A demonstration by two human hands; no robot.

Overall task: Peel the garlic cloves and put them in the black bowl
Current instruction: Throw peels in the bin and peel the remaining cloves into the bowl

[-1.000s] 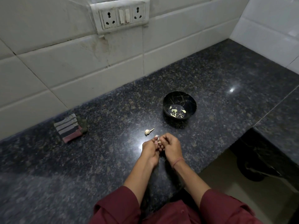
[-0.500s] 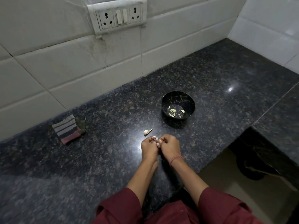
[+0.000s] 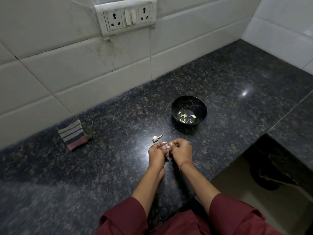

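View from the person's head, looking down at a dark speckled stone counter set against a white tiled wall. Both hands meet over the near middle of the counter, knuckles up and fingers curled inward. The left hand and the right hand pinch a small pale garlic clove between their fingertips; only slivers of it show between the fingers, so how much skin is left on it cannot be told. A thin reddish thread circles the right wrist, and dark red sleeves cover both forearms. Just beyond the left hand, a bit of garlic with a short stem lies on the counter, apart from the fingers. Further back and to the right stands the black bowl, upright, with several peeled cloves at its bottom. A folded striped cloth lies well to the left near the wall, and a socket panel is fixed to the tiles above. Compared with half a second ago, the hands remain pressed together at the same spot, still working the clove; the bowl, the stemmed bit and the cloth have not moved.
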